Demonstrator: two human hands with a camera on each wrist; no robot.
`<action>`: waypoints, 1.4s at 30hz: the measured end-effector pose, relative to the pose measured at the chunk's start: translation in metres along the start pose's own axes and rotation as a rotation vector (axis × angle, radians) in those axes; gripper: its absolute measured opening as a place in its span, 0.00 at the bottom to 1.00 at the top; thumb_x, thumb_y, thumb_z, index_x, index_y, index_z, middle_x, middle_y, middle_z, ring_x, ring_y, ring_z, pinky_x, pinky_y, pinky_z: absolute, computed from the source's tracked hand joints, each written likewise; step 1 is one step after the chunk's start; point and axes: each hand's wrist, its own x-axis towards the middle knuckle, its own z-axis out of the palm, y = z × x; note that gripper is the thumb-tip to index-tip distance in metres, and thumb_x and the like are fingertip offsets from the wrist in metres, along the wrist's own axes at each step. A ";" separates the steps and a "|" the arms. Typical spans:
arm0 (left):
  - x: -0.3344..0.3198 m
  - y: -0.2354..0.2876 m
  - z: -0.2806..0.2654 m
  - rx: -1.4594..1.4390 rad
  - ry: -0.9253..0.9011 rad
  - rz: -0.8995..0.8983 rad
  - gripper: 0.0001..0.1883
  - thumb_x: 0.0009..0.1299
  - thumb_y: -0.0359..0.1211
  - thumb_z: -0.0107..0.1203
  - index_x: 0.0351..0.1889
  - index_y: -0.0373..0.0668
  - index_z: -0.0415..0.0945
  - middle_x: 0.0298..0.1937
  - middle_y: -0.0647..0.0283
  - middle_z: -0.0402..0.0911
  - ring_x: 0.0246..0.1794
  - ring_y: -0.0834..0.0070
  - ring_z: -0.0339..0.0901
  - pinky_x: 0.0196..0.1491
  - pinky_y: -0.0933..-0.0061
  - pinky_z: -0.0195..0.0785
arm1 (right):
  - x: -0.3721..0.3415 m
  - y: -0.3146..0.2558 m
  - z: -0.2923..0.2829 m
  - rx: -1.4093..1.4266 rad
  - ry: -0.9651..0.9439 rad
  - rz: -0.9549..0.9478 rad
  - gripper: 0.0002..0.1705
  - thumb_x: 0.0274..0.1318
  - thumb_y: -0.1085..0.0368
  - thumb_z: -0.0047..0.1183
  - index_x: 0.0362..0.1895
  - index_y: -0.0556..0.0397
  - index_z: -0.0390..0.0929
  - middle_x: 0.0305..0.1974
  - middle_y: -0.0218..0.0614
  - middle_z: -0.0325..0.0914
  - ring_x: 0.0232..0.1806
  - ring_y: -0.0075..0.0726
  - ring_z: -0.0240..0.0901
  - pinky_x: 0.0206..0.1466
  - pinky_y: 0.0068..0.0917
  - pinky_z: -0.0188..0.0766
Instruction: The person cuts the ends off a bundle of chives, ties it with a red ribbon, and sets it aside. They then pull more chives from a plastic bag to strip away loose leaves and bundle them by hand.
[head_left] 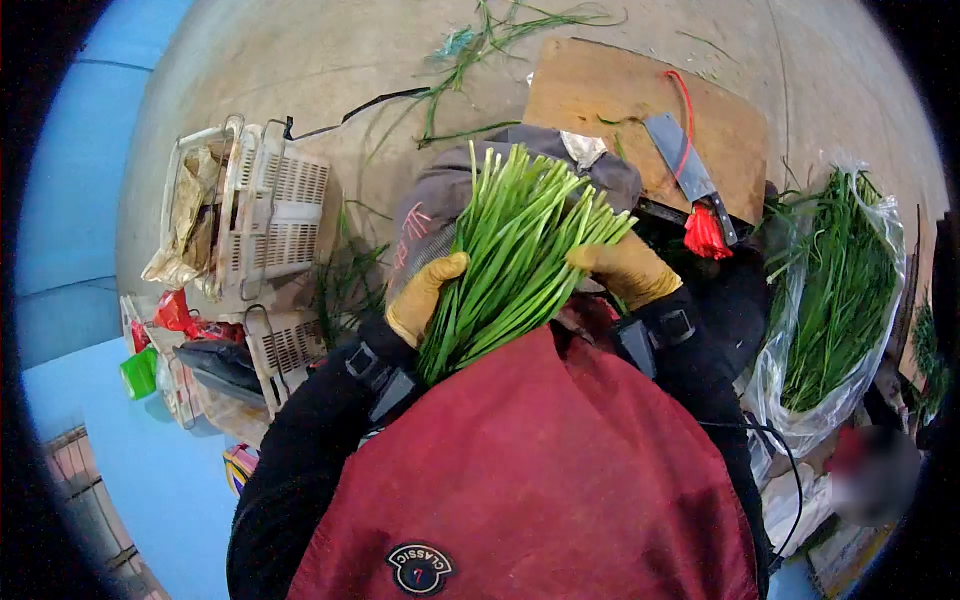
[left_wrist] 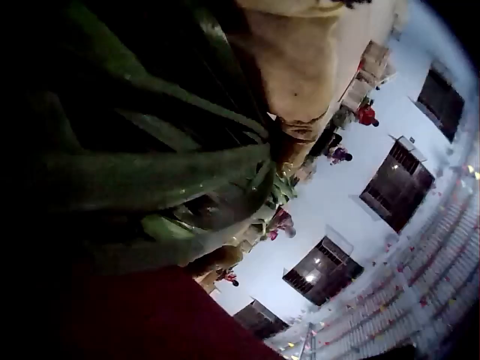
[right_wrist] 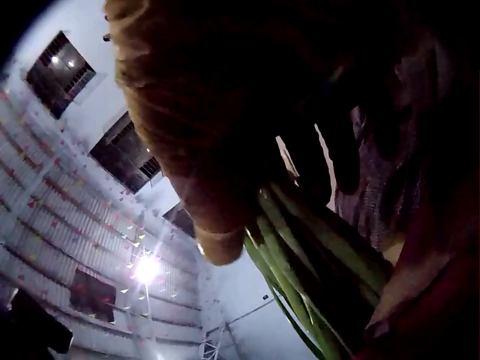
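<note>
A thick bunch of garlic chives (head_left: 520, 260) lies over the person's lap, its pale cut ends fanned away from the body. The gloved left hand (head_left: 427, 298) grips the bunch along its left side, the thumb on top and the other fingers hidden beneath. On the right side, the gloved right hand (head_left: 632, 270) holds the stalks near their upper part, with the thumb laid toward them. Broad green leaves (left_wrist: 172, 180) fill the left wrist view beside the tan glove. In the dark right wrist view, several stalks (right_wrist: 300, 255) come out below the thumb (right_wrist: 220, 246).
A cleaver (head_left: 680, 160) with a red cord lies on a wooden board (head_left: 590, 90) ahead, beside a red tassel-like bundle (head_left: 706, 235). A clear plastic bag (head_left: 890, 235) of long greens stands at right. White plastic baskets (head_left: 300, 180) stand at left. Loose leaves (head_left: 480, 50) litter the floor.
</note>
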 end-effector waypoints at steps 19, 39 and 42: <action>-0.004 -0.007 0.010 -0.008 -0.048 0.054 0.27 0.70 0.44 0.47 0.62 0.37 0.65 0.58 0.54 0.74 0.54 0.66 0.75 0.59 0.66 0.67 | 0.004 -0.049 0.024 -1.680 -0.119 -0.429 0.16 0.37 0.72 0.55 0.36 0.47 0.80 0.36 0.42 0.75 0.38 0.53 0.72 0.38 0.41 0.71; -0.006 -0.001 0.045 0.706 0.082 -0.141 0.31 0.57 0.31 0.61 0.60 0.35 0.67 0.54 0.61 0.77 0.51 0.74 0.74 0.56 0.73 0.65 | 0.043 -0.045 -0.002 -0.672 0.091 -0.173 0.14 0.49 0.72 0.56 0.43 0.60 0.78 0.35 0.34 0.80 0.35 0.27 0.76 0.41 0.23 0.73; 0.000 -0.008 0.036 0.619 0.025 -0.048 0.28 0.56 0.27 0.59 0.58 0.35 0.70 0.51 0.62 0.79 0.49 0.74 0.76 0.54 0.75 0.66 | 0.047 -0.042 -0.027 -0.824 0.247 -0.221 0.10 0.49 0.72 0.55 0.38 0.60 0.80 0.29 0.32 0.80 0.32 0.25 0.75 0.37 0.21 0.72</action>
